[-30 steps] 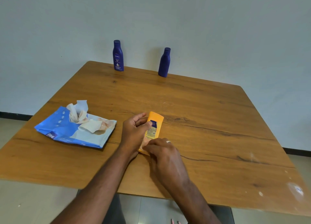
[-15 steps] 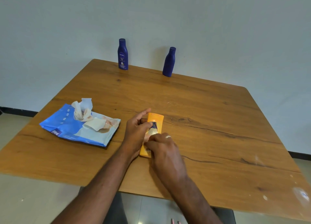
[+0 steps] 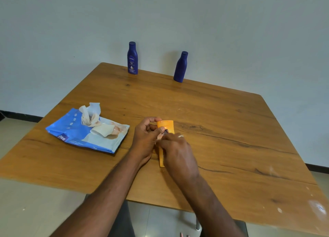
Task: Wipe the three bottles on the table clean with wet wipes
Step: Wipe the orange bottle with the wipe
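An orange bottle [image 3: 166, 124] lies on the wooden table [image 3: 231, 138] near the front, its far end pointing away from me. My left hand [image 3: 145, 140] grips its upper part from the left, thumb and fingers around it. My right hand [image 3: 178, 153] is curled over the bottle's middle and lower part, hiding most of it; whether a wipe is under the fingers is hidden. Two dark blue bottles stand upright at the far edge: a labelled blue bottle [image 3: 132, 58] to the left and a plain-backed blue bottle [image 3: 180, 67] to its right.
A blue pack of wet wipes [image 3: 74, 133] lies to the left of my hands, with a crumpled white wipe [image 3: 90, 115] sticking out of its opening. A white wall rises right behind the table. Pale spots mark the table's front right corner.
My right hand has slid from the bottle's near end up toward its middle. My left hand's fingers have curled more tightly around the top. The view has shifted slightly.
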